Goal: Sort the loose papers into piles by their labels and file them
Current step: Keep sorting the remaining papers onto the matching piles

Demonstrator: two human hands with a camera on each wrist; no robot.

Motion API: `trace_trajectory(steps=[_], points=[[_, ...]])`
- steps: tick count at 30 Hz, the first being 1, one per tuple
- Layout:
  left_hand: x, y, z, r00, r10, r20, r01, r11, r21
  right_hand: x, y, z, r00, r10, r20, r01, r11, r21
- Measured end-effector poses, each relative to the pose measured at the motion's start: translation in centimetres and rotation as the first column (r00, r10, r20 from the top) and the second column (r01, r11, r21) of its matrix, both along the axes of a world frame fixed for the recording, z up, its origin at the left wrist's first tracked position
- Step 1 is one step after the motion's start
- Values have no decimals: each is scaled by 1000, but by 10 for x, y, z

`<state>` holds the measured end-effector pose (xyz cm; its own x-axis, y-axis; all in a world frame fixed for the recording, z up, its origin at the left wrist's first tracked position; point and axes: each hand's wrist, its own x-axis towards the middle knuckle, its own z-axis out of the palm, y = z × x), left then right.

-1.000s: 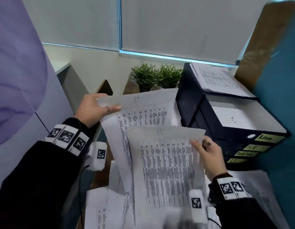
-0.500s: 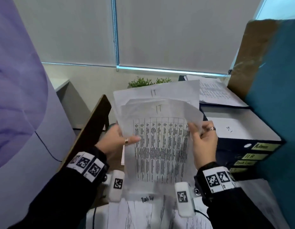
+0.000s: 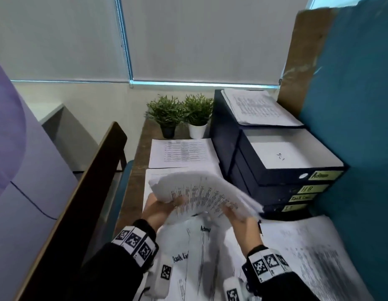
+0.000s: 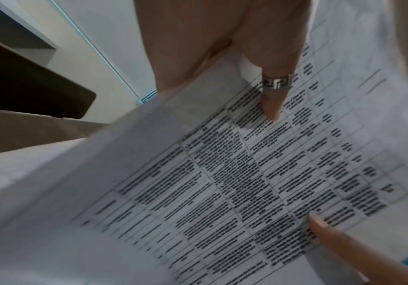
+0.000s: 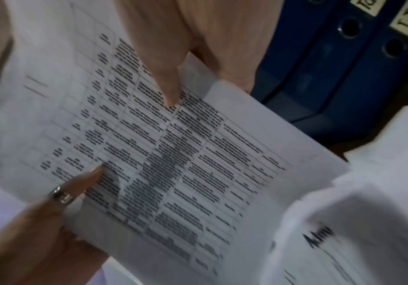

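White roller blinds [image 3: 199,40] hung behind a brown worktop [image 3: 134,170] strewn with printed sheets. Both hands held a sheaf of papers [image 3: 201,192] above the worktop's near half, its printed tables facing up and its edges blurred. The left hand [image 3: 160,208] gripped the sheaf's left edge, thumb with a patterned ring [image 4: 277,83] pressed on the top page and fingers hidden beneath. The right hand [image 3: 240,220] gripped the right edge the same way, thumb on top. Under the sheaf lay loose papers [image 3: 201,253], one headed "Admin" [image 5: 319,238], another beginning "Task". A neat pile [image 3: 182,153] sat toward the far edge, just in front of two small potted plants [image 3: 182,114]. Along the right edge stood a stack of dark blue binders [image 3: 282,177] with yellow spine labels [image 3: 323,175], including "HR" and "IT"; more sheets [image 3: 260,107] rested on top of the stack's rear part. Further papers [image 3: 308,253] spread over the near right corner.
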<state>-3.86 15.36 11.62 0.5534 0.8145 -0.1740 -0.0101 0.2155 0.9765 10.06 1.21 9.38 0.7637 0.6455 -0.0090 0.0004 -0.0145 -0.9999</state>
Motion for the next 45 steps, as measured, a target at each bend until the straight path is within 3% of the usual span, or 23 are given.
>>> trace_trajectory(steps=[2,4,6,10,16,20,23,25,27,30,32,36,39,41,43,45], points=[[1,-4,12,997,70,31,-72,995,75,6,-4,15,1000,2,6,-3,995,102],[-2,-9,24,998,50,49,-57,986,155,14,-10,24,1000,29,5,-29,986,162],[-2,-10,17,1000,-3,-27,7,983,183,22,-11,16,999,41,-7,-40,995,86],[1,-16,-15,959,-104,-265,119,992,42,24,-9,-19,993,75,-87,-90,978,-189],[4,-18,-13,993,-42,-114,52,995,83,32,-15,-12,992,90,-94,-94,994,-46],[8,-16,-21,972,-106,-210,123,990,67,28,-23,-21,950,296,-102,-313,916,-252],[9,-4,-8,969,-103,-223,137,980,144,39,-27,-2,978,207,-39,-210,949,-237],[6,9,10,950,-190,-248,246,945,217,55,-30,27,986,163,19,-157,969,-191],[2,26,26,909,-270,-318,362,890,278,68,-33,54,968,246,43,-226,936,-271],[1,53,41,817,-327,-474,509,795,329,77,-28,71,899,430,-81,-431,841,-327],[1,67,49,793,-362,-490,548,776,313,76,-18,71,876,452,-166,-482,831,-280],[-11,103,43,778,-227,-585,450,852,269,77,8,55,922,305,-238,-343,929,-140],[-33,126,15,814,-115,-569,249,955,162,78,31,47,943,208,-258,-229,972,-53],[-39,131,-3,889,-47,-456,87,994,66,78,49,45,953,178,-246,-185,983,-9],[-36,132,-17,968,58,-244,-85,991,-100,80,71,44,959,144,-244,-142,990,27],[-28,136,-29,992,108,-58,-120,958,-261,84,96,39,953,88,-289,-74,996,56]])
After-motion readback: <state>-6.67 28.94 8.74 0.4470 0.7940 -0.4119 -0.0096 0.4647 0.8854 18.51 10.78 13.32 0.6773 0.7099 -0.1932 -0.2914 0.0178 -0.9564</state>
